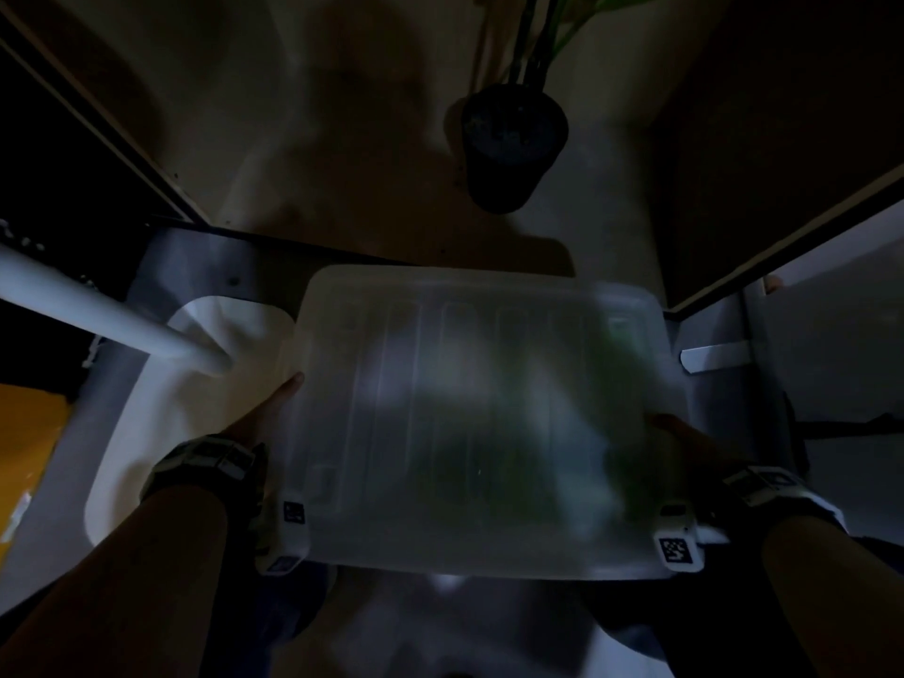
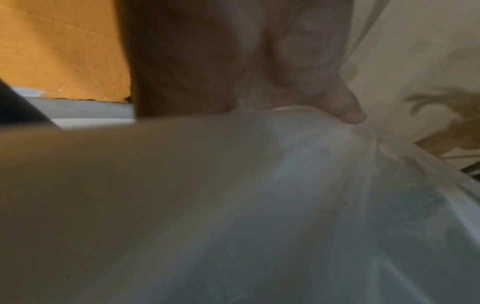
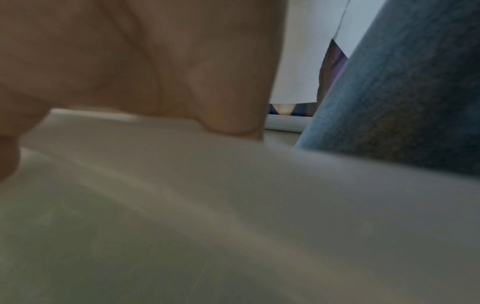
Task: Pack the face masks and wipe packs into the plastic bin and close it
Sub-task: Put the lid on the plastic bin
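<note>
- Head view: dim and blurred. The bin (image 1: 469, 423), translucent plastic with the ribbed lid (image 1: 416, 335) on top, sits between both hands. Green and dark shapes show through the lid toward the right-hand side; too smeared to tell masks from wipe packs.
- Left hand (image 1: 266, 408) lies along the bin's left side, fingers extended against the wall near the lid edge. Right hand (image 1: 685, 435) is at the bin's right side, mostly hidden behind the rim.
- Beyond the hands: dark plant pot (image 1: 513, 144). Outside the left hand: white tube (image 1: 112, 310) angled over a white tray (image 1: 161, 408).
- Left wrist view: left hand (image 2: 233, 57) grips the bin's edge (image 2: 285, 115); a fingertip (image 2: 348, 107) curls over the rim, palm pressed to the wall. Orange surface (image 2: 59, 51) behind the hand.
- Right wrist view: right hand (image 3: 145, 61) is clamped on the bin's rim (image 3: 116, 117), fingertip (image 3: 233, 115) hooked over it. Blue fabric (image 3: 402, 82) just beside the hand.
</note>
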`<state>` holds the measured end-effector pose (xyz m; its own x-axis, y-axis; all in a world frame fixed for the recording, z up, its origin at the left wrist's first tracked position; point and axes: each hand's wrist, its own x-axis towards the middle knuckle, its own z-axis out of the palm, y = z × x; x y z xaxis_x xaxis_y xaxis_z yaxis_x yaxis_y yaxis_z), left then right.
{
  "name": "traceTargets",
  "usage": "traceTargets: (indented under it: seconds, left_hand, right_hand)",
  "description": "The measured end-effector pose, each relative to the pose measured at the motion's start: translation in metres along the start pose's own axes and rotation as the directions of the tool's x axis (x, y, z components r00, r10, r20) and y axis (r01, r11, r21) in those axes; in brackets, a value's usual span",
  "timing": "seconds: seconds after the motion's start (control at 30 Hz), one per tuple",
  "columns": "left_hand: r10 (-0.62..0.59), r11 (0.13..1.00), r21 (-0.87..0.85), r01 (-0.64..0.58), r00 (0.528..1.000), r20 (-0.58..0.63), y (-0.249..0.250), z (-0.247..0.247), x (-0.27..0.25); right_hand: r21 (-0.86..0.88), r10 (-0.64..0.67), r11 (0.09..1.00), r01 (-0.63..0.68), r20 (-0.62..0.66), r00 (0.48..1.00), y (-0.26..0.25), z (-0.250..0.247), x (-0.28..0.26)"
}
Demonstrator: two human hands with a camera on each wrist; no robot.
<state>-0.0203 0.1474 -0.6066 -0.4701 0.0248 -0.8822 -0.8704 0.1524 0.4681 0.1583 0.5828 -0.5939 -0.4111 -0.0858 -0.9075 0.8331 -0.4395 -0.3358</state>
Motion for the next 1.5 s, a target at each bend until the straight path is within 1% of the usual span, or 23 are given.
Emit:
traceTargets:
  seconds: [0.03, 0.07, 0.13, 0.17, 0.2, 0.27, 0.33, 0.37, 0.43, 0.5, 0.53, 0.63, 0.73, 0.8, 0.9, 0.97, 1.03, 1.1, 1.17, 1.27, 1.3, 1.37, 1.5]
  left_hand:
    - [-0.009, 1.0, -0.012, 0.009, 1.0, -0.019, -0.002, -0.002, 0.001]
    - [-0.001, 1.0, -0.019, 0.0, 0.999, -0.036, -0.002, -0.005, 0.004]
    - [-0.015, 1.0, 0.02, 0.016, 0.998, -0.057, 0.003, 0.0, -0.003]
    - [-0.039, 0.996, 0.075, 0.044, 0.997, -0.064, 0.006, 0.003, -0.009]
    - [-0.053, 0.989, 0.135, 0.067, 0.993, -0.106, 0.009, 0.002, -0.009]
    - [0.011, 0.948, 0.311, 0.066, 0.97, -0.242, 0.015, 0.001, -0.011]
    - [0.098, 0.893, 0.447, 0.045, 0.951, -0.292, 0.024, 0.005, -0.015]
    - [0.129, 0.862, 0.505, 0.043, 0.945, -0.301, 0.027, 0.009, -0.017]
    - [0.189, 0.775, 0.63, 0.06, 0.928, -0.321, 0.031, 0.016, -0.021]
    - [0.221, 0.721, 0.689, 0.066, 0.922, -0.319, 0.035, 0.021, -0.023]
    - [0.227, 0.71, 0.701, 0.07, 0.919, -0.322, 0.036, 0.022, -0.024]
    - [0.221, 0.682, 0.724, 0.103, 0.914, -0.339, 0.038, 0.022, -0.023]
    - [0.223, 0.662, 0.74, 0.12, 0.911, -0.347, 0.04, 0.02, -0.021]
    - [0.224, 0.662, 0.739, 0.128, 0.906, -0.358, 0.041, 0.019, -0.019]
    - [0.235, 0.645, 0.751, 0.141, 0.898, -0.371, 0.042, 0.019, -0.021]
    - [0.245, 0.629, 0.764, 0.14, 0.898, -0.366, 0.042, 0.02, -0.022]
    - [0.269, 0.593, 0.793, 0.138, 0.894, -0.357, 0.043, 0.023, -0.025]
    - [0.321, 0.512, 0.848, 0.135, 0.886, -0.335, 0.048, 0.03, -0.03]
    - [0.337, 0.448, 0.883, 0.142, 0.888, -0.314, 0.053, 0.033, -0.034]
    - [0.307, 0.407, 0.9, 0.158, 0.904, -0.297, 0.06, 0.034, -0.037]
    - [0.301, 0.398, 0.903, 0.162, 0.907, -0.296, 0.06, 0.034, -0.037]
    - [0.302, 0.375, 0.91, 0.176, 0.905, -0.299, 0.06, 0.036, -0.037]
    - [0.28, 0.335, 0.922, 0.194, 0.914, -0.294, 0.064, 0.037, -0.036]
  right_hand:
    - [0.012, 0.004, 1.0, -0.005, 0.035, 0.999, 0.0, -0.001, -0.001]
    - [0.02, -0.01, 1.0, 0.01, 0.032, 0.999, 0.002, -0.003, 0.002]
    - [0.032, -0.02, 0.999, 0.022, -0.078, 0.997, 0.003, -0.011, 0.009]
    - [0.007, -0.044, 0.999, 0.046, -0.162, 0.986, 0.001, -0.01, 0.007]
    - [-0.009, -0.057, 0.998, 0.056, -0.219, 0.974, 0.0, -0.008, 0.006]
    - [-0.032, -0.066, 0.998, 0.06, -0.277, 0.959, 0.003, -0.01, 0.007]
    - [-0.144, -0.14, 0.986, 0.089, -0.404, 0.904, 0.004, -0.013, 0.01]
    - [-0.166, -0.157, 0.981, 0.096, -0.406, 0.9, 0.005, -0.017, 0.014]
    - [-0.1, -0.086, 0.994, 0.053, -0.365, 0.927, 0.004, -0.014, 0.014]
    - [-0.08, -0.089, 0.995, 0.063, -0.379, 0.921, 0.0, -0.009, 0.008]
    - [-0.099, -0.093, 0.993, 0.056, -0.412, 0.906, -0.002, -0.007, 0.005]
    - [-0.128, -0.118, 0.989, 0.07, -0.42, 0.9, 0.001, -0.007, 0.007]
    - [-0.059, -0.079, 0.996, 0.06, -0.412, 0.908, 0.0, -0.006, 0.006]
    - [-0.061, -0.075, 0.997, 0.053, -0.437, 0.896, -0.001, -0.009, 0.006]
    - [-0.062, -0.092, 0.995, 0.073, -0.422, 0.902, -0.001, -0.013, 0.011]
    - [-0.065, -0.07, 0.997, 0.047, -0.411, 0.909, 0.0, -0.013, 0.011]
    - [-0.062, -0.07, 0.997, 0.049, -0.394, 0.916, 0.001, -0.015, 0.009]
    - [-0.086, -0.078, 0.995, 0.048, -0.388, 0.918, 0.0, -0.011, 0.005]
    - [-0.077, -0.084, 0.995, 0.059, -0.384, 0.919, 0.004, -0.012, 0.008]
    - [-0.107, -0.107, 0.992, 0.07, -0.39, 0.915, 0.006, -0.008, 0.01]
    - [-0.09, -0.105, 0.993, 0.076, -0.383, 0.918, 0.008, -0.017, 0.016]
    - [-0.043, -0.038, 0.999, 0.023, -0.38, 0.924, 0.009, -0.02, 0.02]
    - [0.015, -0.019, 1.0, 0.026, -0.34, 0.94, 0.004, -0.024, 0.016]
